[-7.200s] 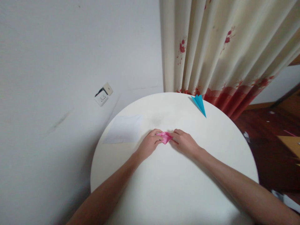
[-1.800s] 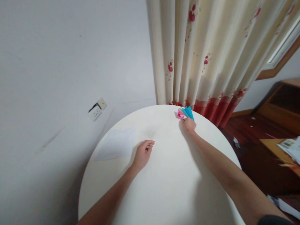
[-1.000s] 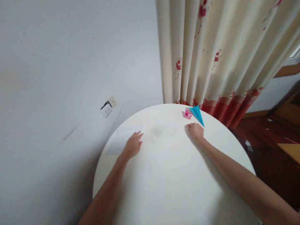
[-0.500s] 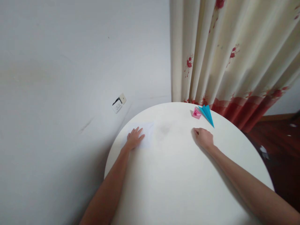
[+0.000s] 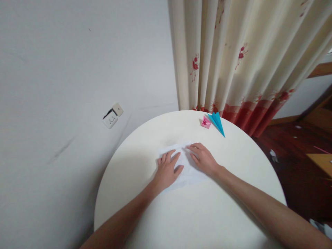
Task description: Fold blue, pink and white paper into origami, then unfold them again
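A white sheet of paper [image 5: 187, 172] lies flat in the middle of the round white table [image 5: 186, 214]. My left hand [image 5: 168, 168] rests palm down on the sheet's left half, fingers spread. Fingers extended, my right hand [image 5: 203, 159] presses on the right half of the sheet. At the table's far edge sit a small pink folded paper piece [image 5: 205, 122] and, touching its right side, a blue folded paper dart [image 5: 217, 123]; both are well beyond my hands.
A cream curtain with red flowers and a red hem [image 5: 233, 62] hangs just behind the table. A white wall with a socket plate [image 5: 112, 115] is on the left. Dark wood floor and wooden furniture [image 5: 320, 159] lie to the right.
The pink piece went from between both hands to the far edge beside the blue dart. My left hand slid the white sheet from the table's left side to the centre; my right hand joined it.
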`<state>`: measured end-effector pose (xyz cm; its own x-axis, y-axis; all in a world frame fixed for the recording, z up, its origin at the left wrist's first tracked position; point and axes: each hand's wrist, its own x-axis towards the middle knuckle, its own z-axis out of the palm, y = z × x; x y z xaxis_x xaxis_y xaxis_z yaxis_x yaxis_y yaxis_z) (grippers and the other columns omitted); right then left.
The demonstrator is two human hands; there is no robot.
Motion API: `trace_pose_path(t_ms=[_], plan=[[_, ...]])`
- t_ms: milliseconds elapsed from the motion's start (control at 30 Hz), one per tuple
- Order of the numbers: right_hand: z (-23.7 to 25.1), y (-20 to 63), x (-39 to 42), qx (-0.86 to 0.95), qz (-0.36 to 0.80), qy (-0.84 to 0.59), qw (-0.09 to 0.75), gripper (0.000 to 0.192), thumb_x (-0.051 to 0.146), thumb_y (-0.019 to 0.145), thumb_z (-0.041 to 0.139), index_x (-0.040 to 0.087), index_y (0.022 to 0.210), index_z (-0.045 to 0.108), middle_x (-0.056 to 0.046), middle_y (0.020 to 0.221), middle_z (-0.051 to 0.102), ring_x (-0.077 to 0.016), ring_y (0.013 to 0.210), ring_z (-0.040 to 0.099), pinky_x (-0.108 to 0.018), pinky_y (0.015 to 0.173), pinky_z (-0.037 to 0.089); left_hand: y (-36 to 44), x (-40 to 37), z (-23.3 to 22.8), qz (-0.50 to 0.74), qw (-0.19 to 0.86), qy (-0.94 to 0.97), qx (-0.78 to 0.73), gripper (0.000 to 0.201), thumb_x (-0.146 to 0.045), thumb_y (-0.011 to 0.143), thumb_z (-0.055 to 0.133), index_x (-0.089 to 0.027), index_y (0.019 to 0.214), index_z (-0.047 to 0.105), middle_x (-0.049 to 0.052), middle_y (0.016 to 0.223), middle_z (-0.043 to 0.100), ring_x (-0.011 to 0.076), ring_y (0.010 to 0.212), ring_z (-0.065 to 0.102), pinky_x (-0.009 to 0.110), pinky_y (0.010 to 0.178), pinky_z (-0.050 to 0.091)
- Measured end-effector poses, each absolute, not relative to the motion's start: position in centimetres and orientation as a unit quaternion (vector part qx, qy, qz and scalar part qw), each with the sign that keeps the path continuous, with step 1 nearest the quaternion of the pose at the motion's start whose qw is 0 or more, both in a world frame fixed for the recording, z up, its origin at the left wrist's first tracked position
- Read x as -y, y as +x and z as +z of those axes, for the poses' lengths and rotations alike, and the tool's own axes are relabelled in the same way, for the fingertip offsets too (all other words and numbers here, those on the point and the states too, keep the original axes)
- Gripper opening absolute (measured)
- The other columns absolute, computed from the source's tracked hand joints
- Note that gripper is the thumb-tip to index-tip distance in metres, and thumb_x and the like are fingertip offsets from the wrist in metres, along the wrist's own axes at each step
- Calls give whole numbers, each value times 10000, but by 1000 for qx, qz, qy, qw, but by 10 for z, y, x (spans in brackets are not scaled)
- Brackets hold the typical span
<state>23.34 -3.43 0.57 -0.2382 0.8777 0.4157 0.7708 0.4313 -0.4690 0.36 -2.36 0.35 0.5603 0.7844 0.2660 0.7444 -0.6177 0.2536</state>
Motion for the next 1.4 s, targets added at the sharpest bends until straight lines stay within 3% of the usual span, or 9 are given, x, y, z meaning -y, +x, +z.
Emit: trace_pose_path(t_ms=[200, 333, 667, 933, 1167, 1400], plan=[[-2, 216, 43, 850, 113, -449, 253, 616, 415, 982, 495, 180, 1535, 357, -132, 1540, 431, -276, 1448, 341, -489, 1190, 284, -20, 2, 3, 130, 114, 911, -374, 734, -450, 871, 667, -271, 1516, 365, 119, 1562, 395, 328, 1453, 324, 548, 1186, 190], [-10, 218, 43, 865, 113, -452, 187, 726, 509, 987, 463, 157, 1579, 233, -156, 1600, 307, -287, 1498, 230, -541, 1210, 202, -25, -2, -1, 86, 122, 922, -356, 851, -555, 855, 655, -256, 1557, 278, 137, 1610, 297, 326, 1501, 230, 572, 1208, 89], [-14, 221, 41, 860, 96, -478, 151, 737, 558, 980, 451, 129, 1558, 295, -155, 1602, 284, -280, 1491, 256, -514, 1211, 216, -26, -9, -1, 58, 116, 934, -333, 853, -608, 901, 565, -257, 1583, 191, 121, 1629, 240, 307, 1516, 183, 554, 1217, 74], [-2, 219, 42, 850, 103, -496, 144, 661, 479, 943, 582, 125, 1484, 441, -141, 1556, 391, -283, 1442, 366, -496, 1182, 296, -26, -7, 6, -4, 104, 935, -339, 771, -641, 954, 436, -304, 1585, 149, 52, 1655, 152, 277, 1532, 110, 545, 1221, 97], [11, 219, 43, 836, 105, -510, 175, 338, 315, 919, 656, 199, 1235, 687, -73, 1399, 600, -231, 1297, 557, -381, 1102, 423, -27, -8, 3, 45, 132, 932, -335, 703, -556, 933, 566, -315, 1541, 310, 32, 1617, 285, 248, 1508, 233, 491, 1215, 214], [11, 223, 43, 825, 115, -517, 199, 216, 224, 948, 592, 256, 1077, 762, -10, 1274, 692, -177, 1220, 619, -304, 1052, 449, -27, -14, 1, 118, 133, 929, -324, 321, -349, 952, 611, -270, 1256, 679, 24, 1461, 535, 234, 1387, 467, 435, 1153, 385]])
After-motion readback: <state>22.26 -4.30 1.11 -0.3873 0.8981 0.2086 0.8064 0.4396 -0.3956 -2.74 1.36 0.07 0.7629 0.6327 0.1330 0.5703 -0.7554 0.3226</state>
